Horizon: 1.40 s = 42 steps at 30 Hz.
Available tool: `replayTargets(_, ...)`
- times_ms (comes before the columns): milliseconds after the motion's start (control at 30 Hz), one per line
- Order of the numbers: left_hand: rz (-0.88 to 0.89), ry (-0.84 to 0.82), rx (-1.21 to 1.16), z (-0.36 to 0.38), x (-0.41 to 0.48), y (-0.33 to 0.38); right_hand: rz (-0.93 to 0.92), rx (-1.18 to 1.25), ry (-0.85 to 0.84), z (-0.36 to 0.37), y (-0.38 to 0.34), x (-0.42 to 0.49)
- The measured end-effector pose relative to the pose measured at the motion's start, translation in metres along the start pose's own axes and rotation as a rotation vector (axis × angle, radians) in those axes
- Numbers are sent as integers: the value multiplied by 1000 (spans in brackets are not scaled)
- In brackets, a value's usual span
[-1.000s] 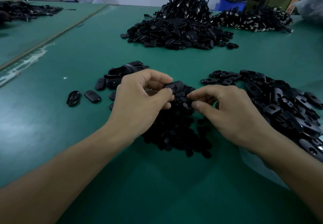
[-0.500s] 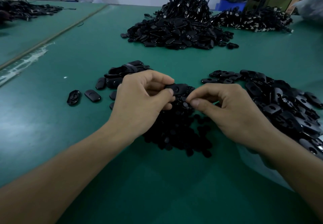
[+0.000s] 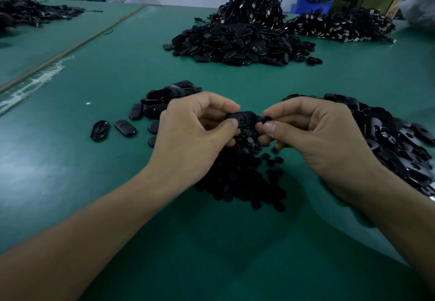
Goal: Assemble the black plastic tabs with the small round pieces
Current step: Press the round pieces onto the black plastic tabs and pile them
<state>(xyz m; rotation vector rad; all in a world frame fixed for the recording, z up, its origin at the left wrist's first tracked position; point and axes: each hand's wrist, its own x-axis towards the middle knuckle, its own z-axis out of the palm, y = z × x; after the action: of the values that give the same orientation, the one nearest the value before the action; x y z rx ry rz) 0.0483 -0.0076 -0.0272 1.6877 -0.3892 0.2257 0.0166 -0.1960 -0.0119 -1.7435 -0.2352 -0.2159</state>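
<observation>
Now both hands meet above the green worktop.
Left hand pinches a black tab; right hand pinches a small round piece at the tab's end, over the round-piece pile.

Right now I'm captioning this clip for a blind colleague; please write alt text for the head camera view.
A person's left hand pinches a black plastic tab while the right hand pinches a small round piece at the tab's end, above a green table. A pile of round pieces lies under the hands, a heap of tabs to the right.
</observation>
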Motion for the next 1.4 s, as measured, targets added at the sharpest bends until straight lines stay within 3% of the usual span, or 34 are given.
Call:
replayTargets(467,100,-10,107,3,-5,3,-78,-73,29,4,-2,-1)
replayTargets(967,56,-11,47,2,-3,0,-91,-155,59,4,-1,-2)
replayTargets(1200,99,-16,95,4,-5,2,-173,-313,74,3,-2,-3)
replayTargets(1400,82,-33,32,7,-7,4,-163,-218,75,7,-3,-3)
